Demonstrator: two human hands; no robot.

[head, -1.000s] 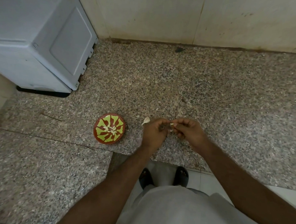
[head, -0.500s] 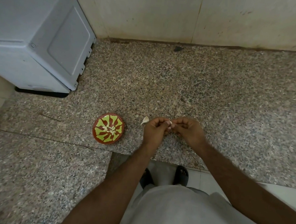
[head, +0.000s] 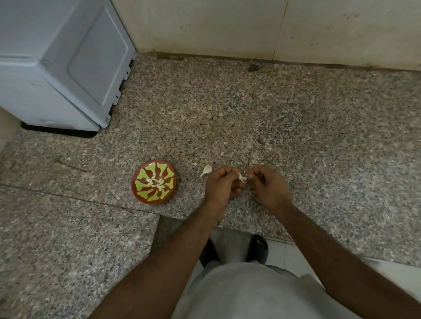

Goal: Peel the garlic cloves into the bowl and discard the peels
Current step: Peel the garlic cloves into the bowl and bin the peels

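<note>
A clove [head: 242, 177] is pinched between the left hand [head: 221, 185] and right hand [head: 269, 185], just right of the bowl [head: 139, 191]. Since a second ago, more white skin seems to have been pulled loose at the fingertips, though detail is blurred. Peeling is judged nearly done. Peeled cloves [head: 156, 182] are held in the bowl; a peel [head: 207, 170] is left between bowl and hands.

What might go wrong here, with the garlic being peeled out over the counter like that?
Both hands, left hand and right hand, pinch the garlic clove over bare counter, well right of the bowl. If it slips, it probably lands on the stone, not among the peeled cloves. The loose peel lying beside the left hand could get left behind, or knocked toward the bowl.
</note>
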